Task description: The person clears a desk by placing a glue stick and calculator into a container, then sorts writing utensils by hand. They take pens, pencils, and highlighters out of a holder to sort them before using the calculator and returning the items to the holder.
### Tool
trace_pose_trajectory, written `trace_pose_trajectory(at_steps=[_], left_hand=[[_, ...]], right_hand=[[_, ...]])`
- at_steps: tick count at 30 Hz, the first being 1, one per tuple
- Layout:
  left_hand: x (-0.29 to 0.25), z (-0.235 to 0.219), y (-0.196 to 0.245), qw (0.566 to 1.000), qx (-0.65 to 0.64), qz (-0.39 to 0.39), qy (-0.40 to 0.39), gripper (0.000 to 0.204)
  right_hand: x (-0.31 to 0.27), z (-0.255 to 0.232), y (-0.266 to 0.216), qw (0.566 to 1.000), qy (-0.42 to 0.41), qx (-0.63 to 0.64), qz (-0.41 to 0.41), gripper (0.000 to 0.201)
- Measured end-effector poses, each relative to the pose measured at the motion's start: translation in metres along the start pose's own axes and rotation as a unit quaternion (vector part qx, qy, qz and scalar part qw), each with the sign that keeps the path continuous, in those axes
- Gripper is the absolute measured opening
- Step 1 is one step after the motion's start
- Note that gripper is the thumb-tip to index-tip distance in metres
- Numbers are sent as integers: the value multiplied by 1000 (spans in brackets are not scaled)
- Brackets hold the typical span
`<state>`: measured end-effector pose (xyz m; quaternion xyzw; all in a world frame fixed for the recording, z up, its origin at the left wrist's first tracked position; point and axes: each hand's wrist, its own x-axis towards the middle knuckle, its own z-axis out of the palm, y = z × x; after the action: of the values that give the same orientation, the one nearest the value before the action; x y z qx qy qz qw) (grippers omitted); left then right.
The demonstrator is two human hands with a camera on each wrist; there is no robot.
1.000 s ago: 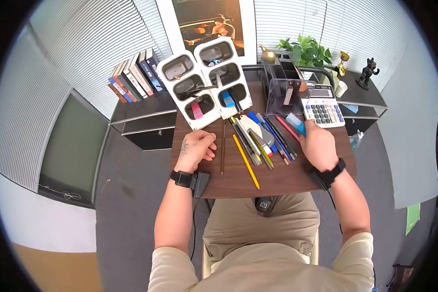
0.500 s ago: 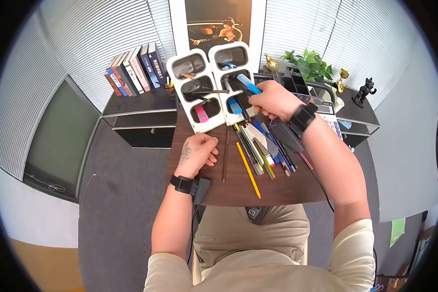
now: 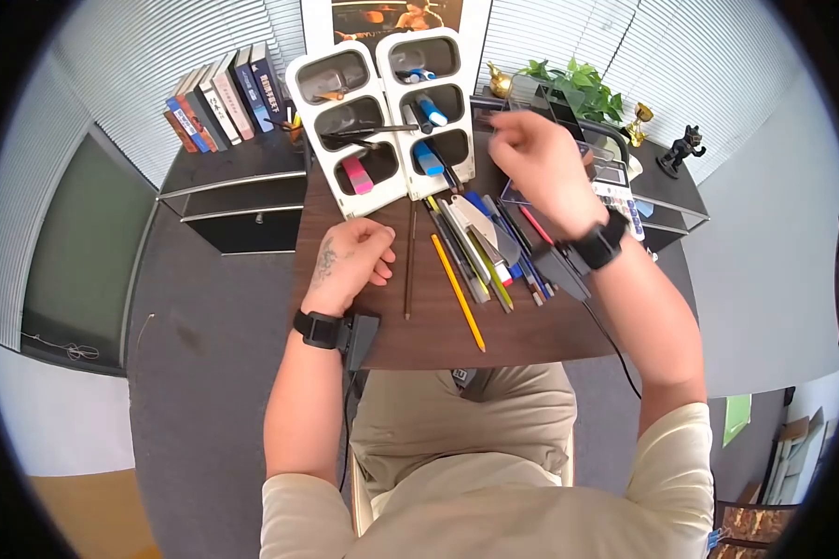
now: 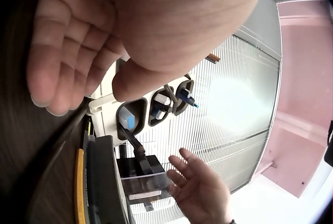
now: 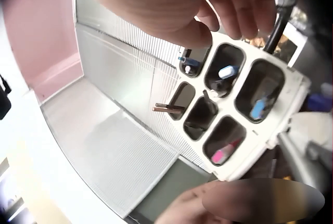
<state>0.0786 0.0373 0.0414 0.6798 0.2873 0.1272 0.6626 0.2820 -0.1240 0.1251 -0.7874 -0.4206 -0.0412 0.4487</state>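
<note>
My left hand (image 3: 350, 264) rests on the desk left of a dark brown pencil (image 3: 410, 270), its fingers loosely bent and holding nothing. Over the right side of the desk my right hand (image 3: 548, 172) is raised, empty, its fingers relaxed. The white organizer (image 3: 378, 112) has six compartments. A blue marker (image 3: 432, 110) lies in its middle right compartment, another blue one (image 3: 428, 158) in the lower right, and a pink one (image 3: 357, 174) in the lower left. Pens and pencils lie in front, with a yellow pencil (image 3: 459, 293) nearest the desk's front edge.
A calculator (image 3: 619, 198) and a clear-fronted black holder (image 3: 543, 98) stand at the desk's back right, partly behind my right hand. Books (image 3: 224, 102) stand on the left cabinet; a plant (image 3: 583, 88), a gold trophy (image 3: 638, 124) and a black figurine (image 3: 682, 154) are on the right.
My right hand picked up a blue marker from the right, carried it to the organizer and let it go in the middle right compartment, then drew back to the right. My left hand stays on the desk.
</note>
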Motion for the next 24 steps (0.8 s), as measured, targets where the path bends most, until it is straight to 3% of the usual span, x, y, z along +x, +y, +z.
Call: trace_pose_trajectory(at_steps=[4, 7, 13, 18, 24], left_hand=[[0, 0, 1, 1000, 0, -7, 0, 21], [0, 1, 2, 1000, 12, -9, 1, 21], [-2, 3, 4, 1000, 23, -6, 11, 19], [-4, 5, 3, 999, 26, -5, 23, 18], [-2, 5, 2, 1000, 15, -6, 26, 19]], right_hand=[[-60, -32, 11, 976, -27, -213, -39, 25], [-91, -42, 32, 930, -100, -353, -3, 28], [-105, -35, 42, 923, -150, -351, 48, 34], [-104, -26, 54, 923, -132, -361, -3, 13], [-101, -31, 56, 924, -155, -350, 19, 17]])
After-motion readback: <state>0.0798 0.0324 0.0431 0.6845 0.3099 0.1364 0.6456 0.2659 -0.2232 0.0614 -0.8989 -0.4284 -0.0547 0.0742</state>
